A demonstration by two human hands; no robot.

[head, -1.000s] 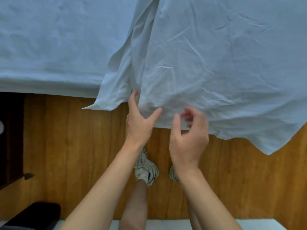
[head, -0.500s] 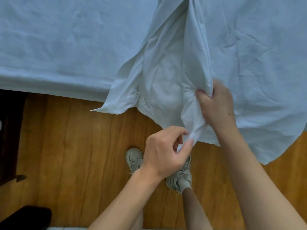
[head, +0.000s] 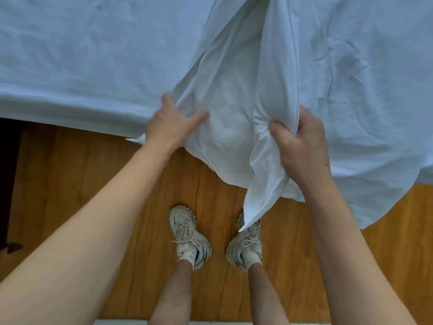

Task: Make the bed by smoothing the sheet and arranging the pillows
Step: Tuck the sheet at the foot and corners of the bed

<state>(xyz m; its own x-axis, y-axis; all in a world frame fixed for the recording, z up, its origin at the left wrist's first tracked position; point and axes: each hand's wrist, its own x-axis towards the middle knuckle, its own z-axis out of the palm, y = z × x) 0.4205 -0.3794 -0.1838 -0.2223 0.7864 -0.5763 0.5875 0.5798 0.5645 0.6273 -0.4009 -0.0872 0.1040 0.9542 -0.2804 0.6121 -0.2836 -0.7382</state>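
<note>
Over bed edge — both hands (head: 301,146) grip sheet (head: 229,95).

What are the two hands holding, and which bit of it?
Both hold the white sheet. The right hand clutches a bunched fold near its hanging edge; the left hand grips the loose edge by the side of the bed.

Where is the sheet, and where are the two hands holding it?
sheet (head: 225,106), head view, on the bunched fold between the hands.
left hand (head: 169,124), head view, on its back.
right hand (head: 302,146), head view, on its back.
</note>
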